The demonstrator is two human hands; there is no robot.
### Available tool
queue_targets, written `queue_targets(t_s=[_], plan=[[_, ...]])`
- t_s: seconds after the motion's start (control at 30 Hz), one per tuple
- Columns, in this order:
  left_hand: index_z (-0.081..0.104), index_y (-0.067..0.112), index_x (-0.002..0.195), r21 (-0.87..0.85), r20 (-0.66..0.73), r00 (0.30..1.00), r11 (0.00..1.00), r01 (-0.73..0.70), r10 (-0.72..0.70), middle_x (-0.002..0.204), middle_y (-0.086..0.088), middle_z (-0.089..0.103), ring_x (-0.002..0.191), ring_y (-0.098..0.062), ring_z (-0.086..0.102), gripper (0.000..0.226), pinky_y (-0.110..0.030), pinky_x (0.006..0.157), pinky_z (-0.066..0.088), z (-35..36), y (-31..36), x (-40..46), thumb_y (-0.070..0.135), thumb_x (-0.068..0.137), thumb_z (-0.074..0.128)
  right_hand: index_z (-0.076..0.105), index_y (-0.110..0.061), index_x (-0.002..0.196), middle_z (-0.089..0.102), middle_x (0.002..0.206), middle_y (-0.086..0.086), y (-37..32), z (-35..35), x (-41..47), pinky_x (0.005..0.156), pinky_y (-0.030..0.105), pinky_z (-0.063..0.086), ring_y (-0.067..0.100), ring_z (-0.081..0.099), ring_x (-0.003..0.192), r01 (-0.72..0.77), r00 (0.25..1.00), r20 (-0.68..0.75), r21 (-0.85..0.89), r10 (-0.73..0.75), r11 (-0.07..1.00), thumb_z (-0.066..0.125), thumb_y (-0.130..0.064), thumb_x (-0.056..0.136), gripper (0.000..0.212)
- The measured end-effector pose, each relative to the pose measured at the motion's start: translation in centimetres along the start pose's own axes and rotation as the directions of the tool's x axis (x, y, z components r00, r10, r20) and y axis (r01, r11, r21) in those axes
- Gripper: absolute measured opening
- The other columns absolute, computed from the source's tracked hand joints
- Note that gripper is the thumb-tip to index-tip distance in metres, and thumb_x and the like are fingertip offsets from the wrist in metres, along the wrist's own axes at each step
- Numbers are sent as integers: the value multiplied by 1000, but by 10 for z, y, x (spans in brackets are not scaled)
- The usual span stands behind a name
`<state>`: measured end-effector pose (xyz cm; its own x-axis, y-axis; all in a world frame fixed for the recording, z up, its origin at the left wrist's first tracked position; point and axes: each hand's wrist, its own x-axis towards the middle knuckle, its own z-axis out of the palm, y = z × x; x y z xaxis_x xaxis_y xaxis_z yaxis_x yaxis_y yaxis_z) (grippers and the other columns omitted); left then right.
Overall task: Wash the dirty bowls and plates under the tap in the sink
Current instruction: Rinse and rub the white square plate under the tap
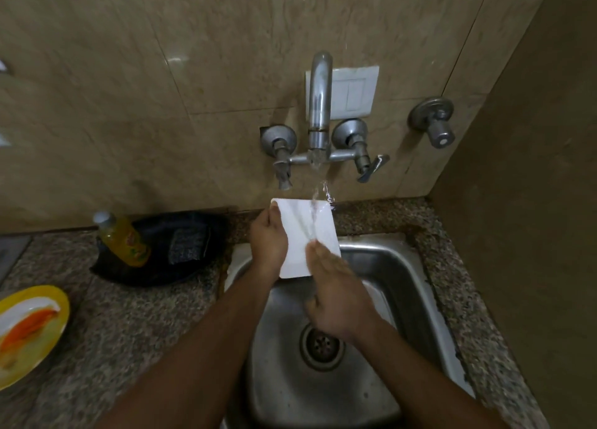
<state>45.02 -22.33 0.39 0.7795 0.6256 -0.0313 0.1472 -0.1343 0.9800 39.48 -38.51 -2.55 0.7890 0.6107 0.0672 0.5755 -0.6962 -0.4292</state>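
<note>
Plate (pixel 303 231), white, square, over sink (pixel 397 267) back edge: left hand (pixel 268 241) grips its left edge, right hand (pixel 336 296) fingers flat on its face

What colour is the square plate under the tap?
The square plate is plain white; head view.

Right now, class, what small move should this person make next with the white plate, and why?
Probably slide the right hand up the white plate to rub under the water. The left hand grips the plate's edge, the stream hits its upper part, and the right fingers lie flat on its lower part.
</note>
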Motion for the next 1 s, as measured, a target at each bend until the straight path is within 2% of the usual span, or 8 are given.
queue_targets(t_s=[0.1, 0.27, 0.43, 0.53, 0.63, 0.77, 0.9, 1.0], plan=[[64, 10, 81, 6, 27, 999, 1000, -23, 23, 68, 6, 60, 60, 0, 52, 35, -13, 56, 40, 1, 0, 1, 28, 104, 45, 7, -17, 158, 0, 166, 0, -2, 5, -8, 123, 34, 12, 12, 1, 152, 75, 996, 54, 24, -76, 997, 52, -33, 79, 92], [64, 13, 82, -54, 46, 998, 998, 33, -30, 72, 11, 61, 70, -1, 54, 30, -2, 60, 40, 6, -1, -3, 25, 104, 47, 6, -9, 157, 0, 165, 9, 11, -3, 3, 122, 50, 6, 19, -4, 152, -21, 999, 30, -164, 26, 986, 48, -36, 77, 95], [69, 19, 92, -147, 119, 984, 978, 146, -129, 85, 7, 69, 81, -7, 63, 30, -21, 72, 47, 11, 2, -6, 36, 103, 46, 16, -9, 157, 5, 164, 6, 14, -5, -4, 123, 40, 12, 20, 9, 152, -8, 1000, -20, -175, 5, 985, 50, -22, 78, 87], [66, 19, 118, -160, 136, 974, 966, 201, -180, 100, 11, 64, 97, -10, 60, 33, -15, 75, 42, 18, 17, -7, 39, 103, 45, 26, -10, 154, 20, 163, 8, 2, -1, 5, 121, 43, 17, 22, 20, 150, -17, 998, -65, -136, 8, 991, 53, -12, 79, 80], [66, 19, 107, -150, 239, 921, 926, 347, -306, 96, 7, 65, 84, -12, 62, 39, -22, 66, 47, 21, 22, -7, 50, 100, 44, 49, -12, 144, 47, 149, 7, 4, -7, 10, 114, 42, 31, 20, 44, 138, 63, 988, -126, -213, -92, 975, 70, -8, 73, 74], [67, 16, 107, -172, 339, 844, 854, 491, -417, 100, -6, 72, 88, -25, 69, 51, -32, 70, 56, 23, 27, -5, 62, 93, 48, 56, -12, 137, 58, 140, 6, 8, -15, 21, 110, 38, 21, 19, 54, 130, -2, 977, -205, -262, -53, 965, 84, -9, 66, 76], [70, 16, 97, -260, 380, 820, 802, 539, -428, 86, -2, 77, 79, -22, 74, 48, -30, 66, 57, 25, 25, -4, 60, 92, 53, 40, -14, 147, 45, 151, 6, 11, -6, 10, 116, 37, 21, 19, 44, 138, 139, 983, -87, -224, -162, 965, 83, -14, 66, 92], [70, 17, 101, -230, 400, 806, 804, 548, -436, 90, -6, 77, 82, -26, 74, 51, -39, 74, 60, 31, 19, -9, 62, 93, 48, 24, -16, 155, 22, 162, 4, 21, -19, 11, 121, 40, 22, 18, 20, 150, 58, 995, -71, -211, -75, 976, 63, -23, 80, 85]])
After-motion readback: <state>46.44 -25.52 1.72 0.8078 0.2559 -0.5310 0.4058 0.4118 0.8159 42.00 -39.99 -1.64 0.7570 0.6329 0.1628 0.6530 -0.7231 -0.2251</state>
